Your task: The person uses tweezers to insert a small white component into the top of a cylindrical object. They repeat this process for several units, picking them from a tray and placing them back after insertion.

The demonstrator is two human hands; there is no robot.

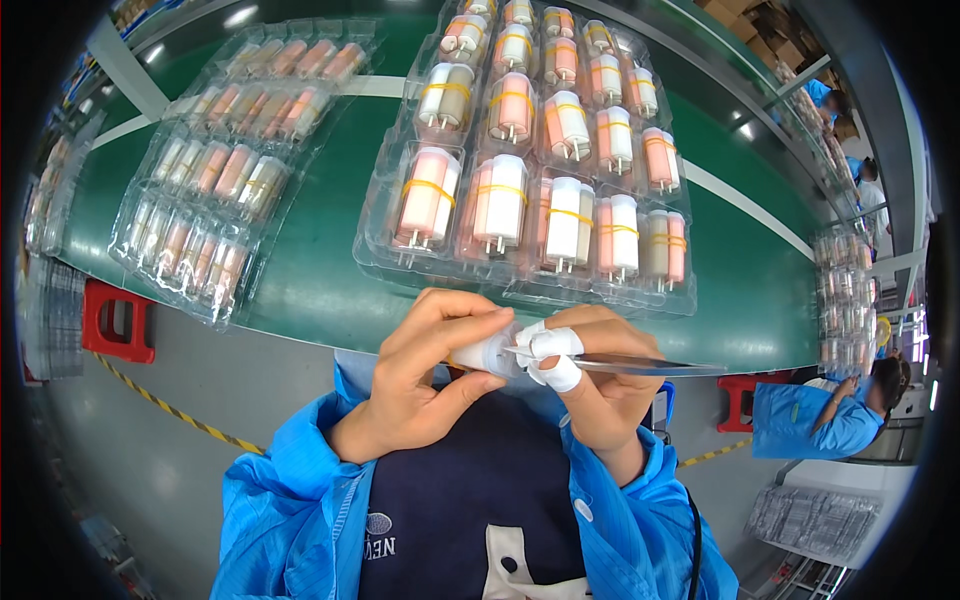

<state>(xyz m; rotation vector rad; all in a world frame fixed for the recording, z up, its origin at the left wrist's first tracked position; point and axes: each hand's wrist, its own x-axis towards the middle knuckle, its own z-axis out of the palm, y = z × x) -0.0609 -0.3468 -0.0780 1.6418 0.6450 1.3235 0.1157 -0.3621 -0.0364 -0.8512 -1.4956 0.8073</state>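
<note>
My left hand (425, 375) is closed on a small white cylindrical piece (482, 357) with a translucent end, held sideways in front of my chest. Metal tweezers (650, 366) rest in my right hand (605, 390), the tips touching or very near that end. White wraps cover the tips of some right fingers. Just beyond my hands, a clear plastic tray (520, 288) on the green table holds rows of white, pink and grey cylindrical units (498, 205). Yellow rubber bands bind them, and metal prongs show on their near ends.
A second clear tray (205, 312) of similar units lies at the left of the green table (310, 310). Red stools (118, 322) stand below on the grey floor. At the right, a person in a blue coat (815, 420) sits near more stacked trays (845, 300).
</note>
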